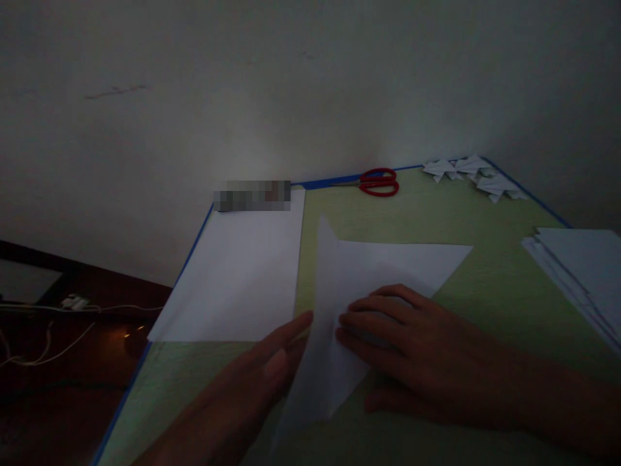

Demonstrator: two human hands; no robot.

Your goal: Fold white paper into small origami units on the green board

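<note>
A white sheet of paper, partly folded, lies before me with a flap standing up along its left side. My right hand rests on the sheet just right of the crease, palm down with fingers stretched out and slightly apart. Against the outer left face of the flap is my left hand, its fingers extended and the thumb showing. Part of that hand lies behind the flap's lower end, but it does not appear to grip the paper.
Another white sheet lies flat at the left. Red-handled scissors lie at the back edge, by the wall. Several folded paper shapes sit at the back right, and a paper stack is at the right. Cables run beyond the table's left edge.
</note>
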